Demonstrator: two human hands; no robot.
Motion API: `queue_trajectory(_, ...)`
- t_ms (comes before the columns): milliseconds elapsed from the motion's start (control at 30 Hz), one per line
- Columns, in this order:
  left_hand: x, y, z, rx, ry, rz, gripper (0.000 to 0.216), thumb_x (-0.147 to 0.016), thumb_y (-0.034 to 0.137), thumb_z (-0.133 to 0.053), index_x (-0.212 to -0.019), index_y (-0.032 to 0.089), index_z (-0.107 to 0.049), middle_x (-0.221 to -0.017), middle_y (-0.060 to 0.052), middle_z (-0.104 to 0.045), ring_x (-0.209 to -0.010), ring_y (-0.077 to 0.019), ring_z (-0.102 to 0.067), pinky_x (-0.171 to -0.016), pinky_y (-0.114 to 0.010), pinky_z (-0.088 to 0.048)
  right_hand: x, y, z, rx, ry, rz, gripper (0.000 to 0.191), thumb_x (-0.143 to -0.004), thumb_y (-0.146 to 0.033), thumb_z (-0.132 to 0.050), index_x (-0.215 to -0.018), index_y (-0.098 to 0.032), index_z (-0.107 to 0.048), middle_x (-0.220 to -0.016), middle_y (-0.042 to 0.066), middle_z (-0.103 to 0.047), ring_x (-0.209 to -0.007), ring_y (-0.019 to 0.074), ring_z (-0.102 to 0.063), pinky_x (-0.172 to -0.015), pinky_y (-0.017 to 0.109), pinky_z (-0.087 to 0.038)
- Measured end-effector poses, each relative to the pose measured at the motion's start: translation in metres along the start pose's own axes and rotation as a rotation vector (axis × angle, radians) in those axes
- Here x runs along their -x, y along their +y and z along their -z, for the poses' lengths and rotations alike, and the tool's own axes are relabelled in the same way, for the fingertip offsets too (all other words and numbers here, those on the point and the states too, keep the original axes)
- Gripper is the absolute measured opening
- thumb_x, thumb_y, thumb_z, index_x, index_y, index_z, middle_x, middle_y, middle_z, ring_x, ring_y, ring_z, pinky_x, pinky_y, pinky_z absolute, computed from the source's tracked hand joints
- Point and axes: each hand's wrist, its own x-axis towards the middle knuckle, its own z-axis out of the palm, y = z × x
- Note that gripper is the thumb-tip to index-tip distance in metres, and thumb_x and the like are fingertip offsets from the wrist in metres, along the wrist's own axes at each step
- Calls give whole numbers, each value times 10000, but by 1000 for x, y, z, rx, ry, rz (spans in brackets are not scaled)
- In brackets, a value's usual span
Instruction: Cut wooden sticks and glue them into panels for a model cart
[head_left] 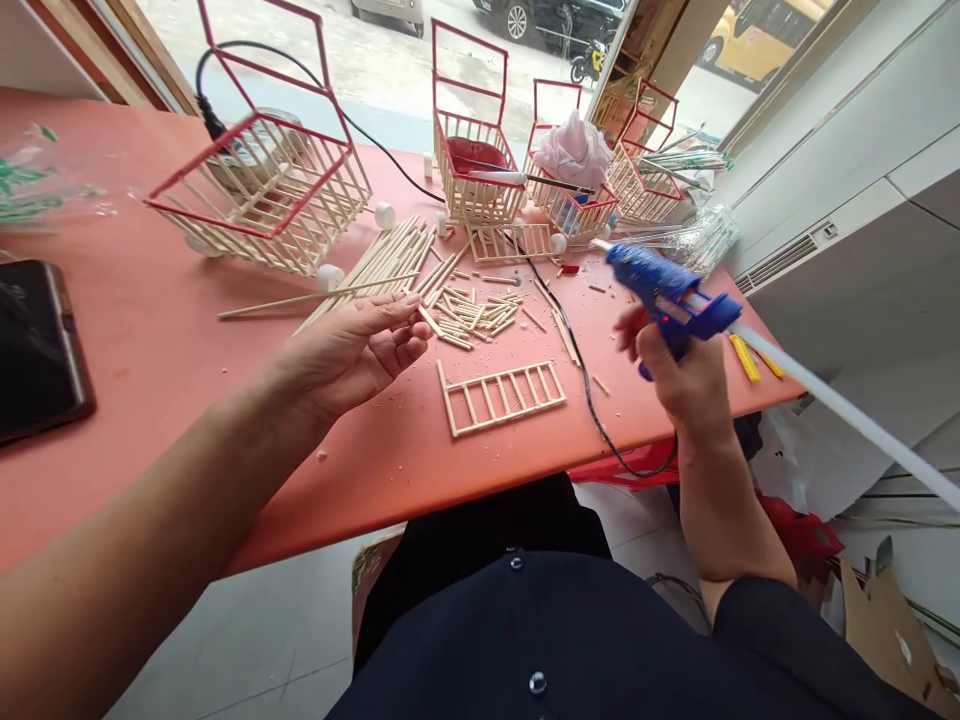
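Note:
My left hand (375, 345) pinches a short wooden stick (429, 319) between thumb and forefinger, just left of a pile of short cut sticks (480, 318). Raised over the table's right side, my right hand (679, 375) grips a blue glue gun (667, 285) by its handle, with the nozzle pointing left. A long white glue stick (847, 400) sticks out of its back. Between the hands a small ladder-like frame of wooden sticks (504, 396) lies flat on the table.
On the pink table (360, 490), small stick carts stand along the window, including a large red-rimmed cart (262, 190). Long sticks (386, 260) lie beside it. A black cord (574, 340) crosses the table. A phone (41, 350) lies at left, yellow pieces (745, 358) at right.

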Motion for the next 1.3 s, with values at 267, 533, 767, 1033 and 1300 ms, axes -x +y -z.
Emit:
queue_trajectory(267, 0, -3, 0, 37, 40, 37, 317, -1060, -23, -666, -789, 136, -703, -711, 5, -670, -543, -34, -615, -509, -50, -514, 28, -24, -47, -196, -341, -42, 531, -1009, -751, -837, -1015, -221, -878, -938, 82, -839, -841, 225, -779, -803, 364, -639)
queue_trajectory(533, -14, -7, 15, -54, -72, 30, 262, -911, 13, -848, -781, 182, -694, -735, 12, -671, -606, -80, -670, -678, -139, -656, 29, -30, -56, -219, -420, -64, 535, -977, -759, -859, -907, -229, -839, -858, 63, -779, -794, 221, -718, -783, 370, -593)
queue_trajectory(767, -15, -6, 14, -51, -43, 46, 232, -908, -7, -785, -798, 174, -692, -732, 9, -683, -629, -93, -688, -681, -182, -650, 27, -28, -63, -281, -427, -128, 621, -950, -813, -851, -843, -207, -770, -761, 39, -704, -652, 159, -608, -612, 313, -505)
queue_trajectory(1033, -7, -12, 14, -169, -381, -26, 265, -761, 91, -1025, -786, 118, -763, -735, -76, -773, -540, -87, -621, -491, -155, -486, 24, -21, -68, -323, -414, -182, 683, -938, -879, -816, -861, -205, -736, -747, 23, -678, -606, 135, -567, -570, 303, -462)
queue_trajectory(1300, -11, -16, 18, -147, -335, -47, 201, -771, 25, -1016, -843, 119, -853, -833, -80, -818, -703, -112, -744, -663, -151, -626, 24, -20, -70, -356, -404, -206, 682, -938, -879, -819, -859, -209, -721, -721, 11, -672, -588, 128, -557, -568, 301, -451)
